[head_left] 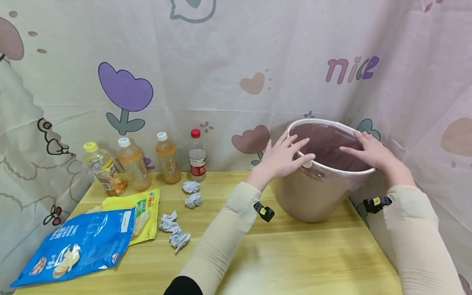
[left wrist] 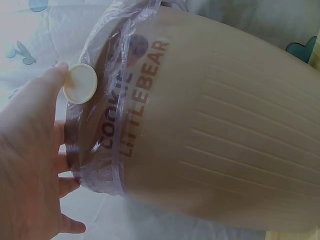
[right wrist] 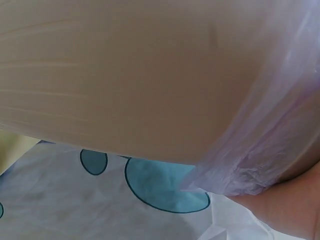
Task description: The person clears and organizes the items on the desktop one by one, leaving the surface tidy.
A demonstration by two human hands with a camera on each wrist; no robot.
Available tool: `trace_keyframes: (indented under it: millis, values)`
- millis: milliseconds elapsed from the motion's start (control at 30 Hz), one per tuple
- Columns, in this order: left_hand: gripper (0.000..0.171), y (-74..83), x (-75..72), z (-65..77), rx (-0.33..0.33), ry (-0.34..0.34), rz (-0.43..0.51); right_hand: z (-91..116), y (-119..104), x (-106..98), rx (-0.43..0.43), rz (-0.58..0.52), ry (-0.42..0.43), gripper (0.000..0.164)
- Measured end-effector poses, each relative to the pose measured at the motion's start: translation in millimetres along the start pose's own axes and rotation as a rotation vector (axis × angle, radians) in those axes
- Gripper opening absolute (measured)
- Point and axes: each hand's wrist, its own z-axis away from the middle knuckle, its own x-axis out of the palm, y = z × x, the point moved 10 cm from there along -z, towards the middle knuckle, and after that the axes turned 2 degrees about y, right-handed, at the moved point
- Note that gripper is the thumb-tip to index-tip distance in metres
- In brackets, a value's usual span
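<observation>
A tan trash bin (head_left: pixel 313 196) with a white rim stands on the right of the table, tilted in the head view. A thin purple plastic bag (head_left: pixel 328 143) lines it and folds down over the outside of the rim. My left hand (head_left: pixel 280 159) lies at the rim's left side with fingers spread; in the left wrist view its thumb is by a round cream tab (left wrist: pixel 80 84). Across the opening, my right hand (head_left: pixel 374 153) rests on the right rim, fingers extended inward. The right wrist view shows little of that hand (right wrist: pixel 285 207) below the bag's edge.
Several drink bottles (head_left: pixel 169 162) stand along the back left. Crumpled paper balls (head_left: pixel 191 187) and crumpled paper pieces (head_left: pixel 174 230) lie in the middle left. A blue snack bag (head_left: pixel 88 241) overlaps a yellow one (head_left: pixel 151 213). A patterned cloth (head_left: pixel 221 82) hangs behind the wooden table (head_left: pixel 295 258).
</observation>
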Motion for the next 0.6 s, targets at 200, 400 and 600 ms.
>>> trace_keyframes:
  millis: [200,400,600]
  values:
    - [0.067,-4.0,-4.7,10.5,-0.012,0.014,0.004,3.5,-10.1,3.4,0.006,-0.001,-0.004,0.098]
    - [0.068,-9.9,-11.8,23.7,-0.032,0.027,0.012,3.3,-22.2,7.0,-0.007,-0.003,-0.005,0.098]
    - [0.068,-18.6,-19.7,39.0,-0.058,0.047,0.018,2.3,-37.2,12.0,-0.018,-0.021,-0.01,0.095]
